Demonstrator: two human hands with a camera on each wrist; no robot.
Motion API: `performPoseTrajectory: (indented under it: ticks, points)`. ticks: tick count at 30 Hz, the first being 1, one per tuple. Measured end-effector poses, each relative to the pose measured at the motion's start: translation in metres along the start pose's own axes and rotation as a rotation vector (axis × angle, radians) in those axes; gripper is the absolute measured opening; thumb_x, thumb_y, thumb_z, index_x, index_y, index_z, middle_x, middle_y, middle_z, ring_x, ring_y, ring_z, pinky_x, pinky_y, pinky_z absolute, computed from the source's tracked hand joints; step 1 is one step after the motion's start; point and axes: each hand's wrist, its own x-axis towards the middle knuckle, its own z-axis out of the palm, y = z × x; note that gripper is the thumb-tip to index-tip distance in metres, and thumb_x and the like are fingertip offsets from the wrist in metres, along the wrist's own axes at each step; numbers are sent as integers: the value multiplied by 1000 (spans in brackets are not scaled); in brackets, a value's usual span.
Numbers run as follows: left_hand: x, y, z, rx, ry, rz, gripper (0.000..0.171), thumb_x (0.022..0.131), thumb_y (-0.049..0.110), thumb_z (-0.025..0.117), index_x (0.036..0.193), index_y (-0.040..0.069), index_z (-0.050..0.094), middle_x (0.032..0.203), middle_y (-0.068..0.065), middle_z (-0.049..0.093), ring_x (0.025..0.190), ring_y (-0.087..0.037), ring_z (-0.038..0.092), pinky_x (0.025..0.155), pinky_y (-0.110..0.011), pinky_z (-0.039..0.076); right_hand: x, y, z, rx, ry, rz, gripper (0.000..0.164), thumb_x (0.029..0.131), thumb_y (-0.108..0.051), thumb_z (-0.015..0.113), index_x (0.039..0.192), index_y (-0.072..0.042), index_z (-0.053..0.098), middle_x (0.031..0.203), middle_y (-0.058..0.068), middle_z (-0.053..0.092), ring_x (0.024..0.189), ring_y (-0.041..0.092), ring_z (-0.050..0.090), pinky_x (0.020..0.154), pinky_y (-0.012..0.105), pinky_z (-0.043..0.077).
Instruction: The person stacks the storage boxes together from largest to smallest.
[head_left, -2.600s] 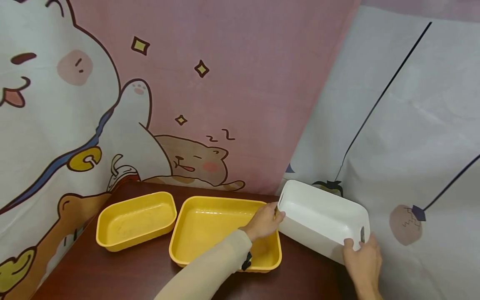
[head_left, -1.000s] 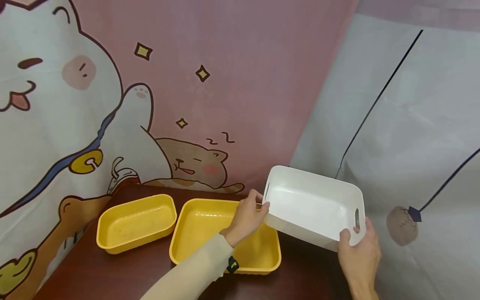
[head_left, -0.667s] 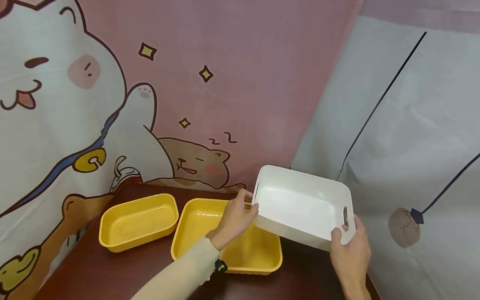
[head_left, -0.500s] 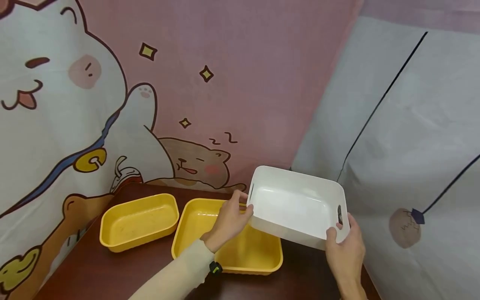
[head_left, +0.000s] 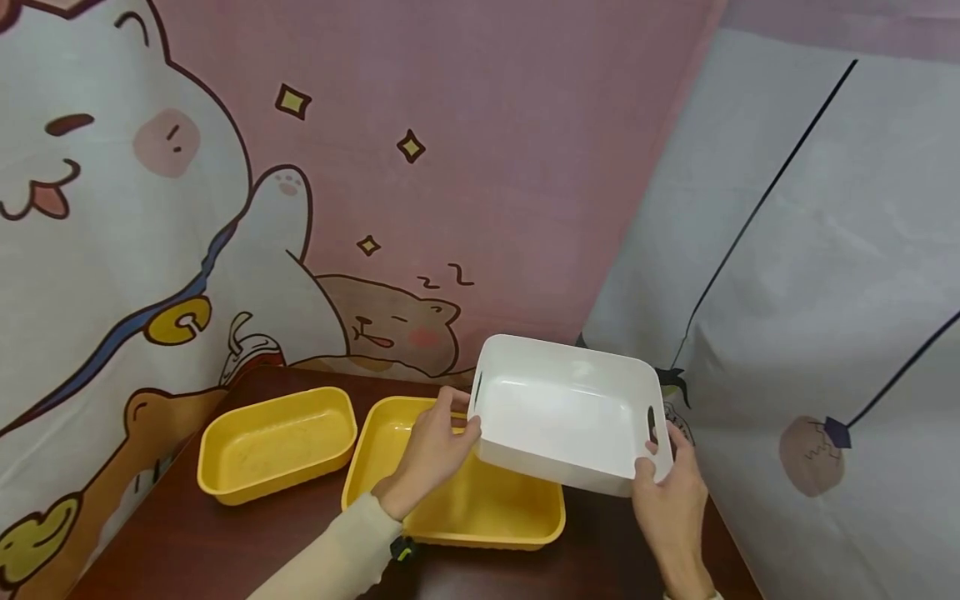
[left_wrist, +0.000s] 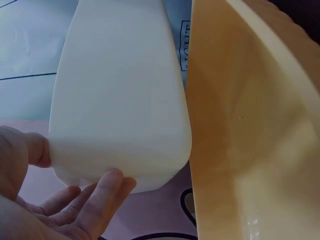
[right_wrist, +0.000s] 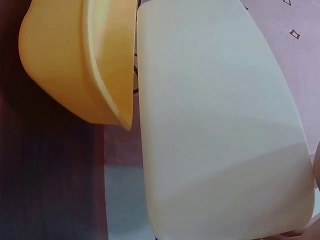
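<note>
A white rectangular storage bin point(head_left: 558, 417) with slot handles is held up in both hands, tilted so its inside faces the head camera. My left hand point(head_left: 429, 450) grips its left end, thumb at the rim and fingers against the end wall. At the other end my right hand point(head_left: 670, 492) holds the bin, a fingertip showing through the handle slot and the thumb over the rim. Below the bin, partly covered by it and the left arm, a large yellow tray point(head_left: 480, 533) stands on the table. In the left wrist view the bin's white wall point(left_wrist: 120, 90) hangs beside the yellow tray point(left_wrist: 250, 125).
A smaller yellow tray point(head_left: 277, 446) stands on the left of the dark red-brown table point(head_left: 172, 546). Behind the table hangs a cartoon-printed cloth point(head_left: 510, 167), with a pale grey part at the right reaching down beside the table's edge.
Both hands have lifted the white bin from the right side and carried it leftward, over the large yellow tray's right part. The yellow trays have stayed in place.
</note>
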Motion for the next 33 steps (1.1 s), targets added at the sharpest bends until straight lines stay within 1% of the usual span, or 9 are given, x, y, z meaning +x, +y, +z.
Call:
performPoseTrajectory:
  ticks: [6,13,17,19,22,25,26,29,33]
  points:
    - [-6,-4,-8,-1,18,-17,33,113,20,74,142,8,64,138,-18,81,118,-32,83,95,-45,74,-4,-4,6,8,-15,-16,65,109,-7,59,174,-2,48,166,38,59,143,56,64,111,79,51]
    - [-12,-7,-19,20,29,-48,35,112,19,76,143,8,64,138,-19,80,117,-33,83,94,-46,74,-7,-9,12,16,-48,-12,62,113,-11,60,174,-3,49,168,36,59,145,52,64,116,79,52]
    - [-14,-12,-24,29,29,-66,36,112,20,77,144,9,64,137,-18,80,117,-33,83,93,-45,74,-8,-10,15,-9,-43,-38,59,112,-11,61,170,-3,55,161,35,66,139,51,69,109,70,57]
    - [-15,-14,-27,25,29,-70,39,111,20,78,145,8,64,138,-17,79,117,-32,83,93,-44,74,-8,-11,16,-26,-34,-58,57,111,-10,63,168,-4,59,154,33,72,128,47,74,100,55,62]
    - [-16,-17,-31,21,32,-79,42,110,19,79,148,7,64,138,-16,79,117,-30,83,93,-44,74,-9,-13,18,-39,-22,-83,56,108,-8,65,164,-6,64,125,29,83,94,36,74,78,34,56]
    - [-17,-21,-36,17,39,-85,45,110,17,79,152,7,65,138,-16,80,117,-31,83,95,-45,74,-10,-15,20,-45,-26,-91,53,107,-8,65,160,-8,67,96,23,80,72,22,58,64,27,45]
    - [-18,-22,-38,17,41,-87,46,110,17,79,152,7,65,138,-16,80,117,-31,83,95,-45,74,-10,-15,20,-41,-34,-90,53,107,-7,65,160,-7,67,94,23,80,69,20,57,62,27,43]
    - [-19,-25,-44,18,48,-84,48,109,16,79,154,7,66,137,-15,80,116,-30,83,94,-45,74,-10,-18,23,-29,-54,-91,50,108,-7,64,158,-5,69,109,26,85,78,25,71,65,23,48]
    - [-21,-28,-51,25,55,-81,49,108,16,79,154,8,67,136,-15,81,114,-29,84,95,-45,74,-12,-21,25,9,-93,-80,48,110,-8,63,157,-3,68,143,28,80,115,43,85,81,23,64]
